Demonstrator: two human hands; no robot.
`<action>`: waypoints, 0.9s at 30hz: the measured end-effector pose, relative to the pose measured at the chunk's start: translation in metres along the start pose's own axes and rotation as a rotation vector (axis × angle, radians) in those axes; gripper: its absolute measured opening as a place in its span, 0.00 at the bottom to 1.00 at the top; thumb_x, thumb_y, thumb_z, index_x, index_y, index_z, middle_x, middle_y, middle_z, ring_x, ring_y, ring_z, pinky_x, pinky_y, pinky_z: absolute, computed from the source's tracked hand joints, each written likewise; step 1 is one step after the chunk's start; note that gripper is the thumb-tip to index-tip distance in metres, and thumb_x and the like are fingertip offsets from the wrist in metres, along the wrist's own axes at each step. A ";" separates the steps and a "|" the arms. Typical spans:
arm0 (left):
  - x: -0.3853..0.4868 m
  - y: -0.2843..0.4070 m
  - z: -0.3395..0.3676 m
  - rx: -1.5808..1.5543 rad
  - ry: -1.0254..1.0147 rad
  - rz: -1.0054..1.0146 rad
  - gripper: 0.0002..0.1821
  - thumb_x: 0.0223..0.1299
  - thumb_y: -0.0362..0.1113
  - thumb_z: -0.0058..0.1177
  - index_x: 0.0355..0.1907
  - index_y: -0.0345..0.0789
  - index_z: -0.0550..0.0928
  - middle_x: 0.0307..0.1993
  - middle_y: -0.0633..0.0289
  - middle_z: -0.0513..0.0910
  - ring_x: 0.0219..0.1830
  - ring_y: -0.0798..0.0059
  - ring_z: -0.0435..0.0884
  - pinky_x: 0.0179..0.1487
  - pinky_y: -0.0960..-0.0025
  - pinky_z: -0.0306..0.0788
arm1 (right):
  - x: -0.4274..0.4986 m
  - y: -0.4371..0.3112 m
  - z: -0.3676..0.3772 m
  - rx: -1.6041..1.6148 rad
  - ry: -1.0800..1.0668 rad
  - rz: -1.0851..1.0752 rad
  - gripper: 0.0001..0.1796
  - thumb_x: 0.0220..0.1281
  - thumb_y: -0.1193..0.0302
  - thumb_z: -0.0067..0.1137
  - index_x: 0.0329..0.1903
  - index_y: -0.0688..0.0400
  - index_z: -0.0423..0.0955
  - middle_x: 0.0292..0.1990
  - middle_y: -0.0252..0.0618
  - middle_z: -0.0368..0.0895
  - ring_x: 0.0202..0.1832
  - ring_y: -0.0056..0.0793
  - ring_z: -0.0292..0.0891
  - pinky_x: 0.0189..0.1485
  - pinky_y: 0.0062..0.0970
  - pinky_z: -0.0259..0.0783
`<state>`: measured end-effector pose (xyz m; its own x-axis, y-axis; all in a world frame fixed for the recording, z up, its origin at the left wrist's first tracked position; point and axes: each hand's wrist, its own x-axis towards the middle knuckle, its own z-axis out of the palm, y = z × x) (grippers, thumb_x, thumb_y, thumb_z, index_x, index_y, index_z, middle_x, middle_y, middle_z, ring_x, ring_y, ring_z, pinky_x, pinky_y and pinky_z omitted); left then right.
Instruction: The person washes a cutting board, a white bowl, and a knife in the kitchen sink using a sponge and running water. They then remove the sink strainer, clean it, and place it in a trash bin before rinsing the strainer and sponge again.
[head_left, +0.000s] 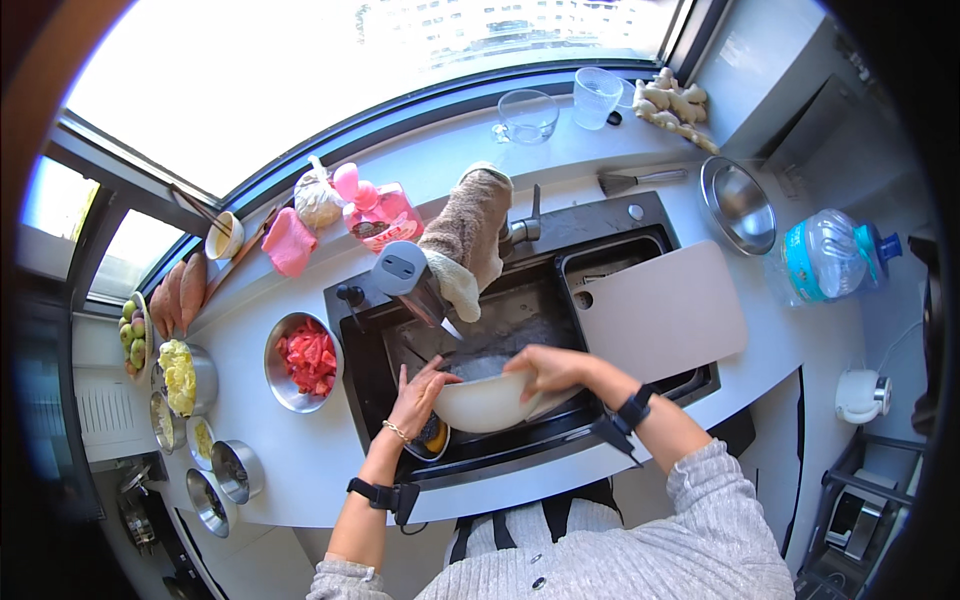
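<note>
Over the black sink (375, 420), a white bowl (480, 409) is tipped away from me, with its outer wall facing me. My right hand (551, 371) grips its right rim, slightly blurred. At the left rim, my left hand (416, 394) holds the bowl with fingers spread. A watery shimmer shows at the bowl's far edge; its inside is mostly hidden. Beneath my left hand lies a small dish (433, 442) with something yellow and dark in it. Behind the bowl stands the grey pull-out faucet (409, 277).
A pale cutting board (660, 315) covers much of the right basin. Left of the sink sits a metal bowl of cut tomatoes (307, 356), with several smaller food bowls beyond. A brown towel (472, 225) hangs by the faucet, near a pink soap bottle (381, 217). A large plastic bottle (825, 255) lies right.
</note>
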<state>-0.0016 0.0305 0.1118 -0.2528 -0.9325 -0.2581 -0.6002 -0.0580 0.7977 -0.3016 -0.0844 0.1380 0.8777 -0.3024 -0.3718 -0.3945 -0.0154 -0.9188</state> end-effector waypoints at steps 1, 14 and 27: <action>0.002 -0.003 -0.002 -0.005 0.028 0.039 0.19 0.77 0.51 0.46 0.48 0.40 0.85 0.48 0.59 0.86 0.58 0.62 0.81 0.74 0.49 0.57 | 0.003 0.000 -0.013 0.041 0.010 0.013 0.24 0.46 0.76 0.75 0.50 0.63 0.80 0.40 0.41 0.87 0.45 0.29 0.81 0.54 0.30 0.74; 0.046 0.039 0.038 -1.061 0.481 -0.288 0.23 0.79 0.49 0.44 0.62 0.31 0.76 0.53 0.62 0.82 0.52 0.73 0.81 0.56 0.68 0.75 | 0.113 0.009 0.006 -0.056 0.775 -0.104 0.22 0.74 0.64 0.44 0.58 0.66 0.77 0.57 0.55 0.81 0.64 0.49 0.72 0.71 0.39 0.63; 0.024 0.047 0.055 -1.550 0.915 -0.450 0.29 0.82 0.49 0.29 0.72 0.29 0.64 0.70 0.49 0.71 0.70 0.51 0.71 0.72 0.46 0.66 | 0.067 0.053 0.122 0.067 1.421 -0.058 0.30 0.79 0.54 0.41 0.74 0.58 0.64 0.75 0.51 0.61 0.73 0.48 0.61 0.76 0.43 0.52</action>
<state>-0.0775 0.0251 0.1130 0.4639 -0.6040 -0.6481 0.7806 -0.0673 0.6214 -0.2300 0.0111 0.0481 -0.1387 -0.9874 0.0766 -0.3196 -0.0286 -0.9471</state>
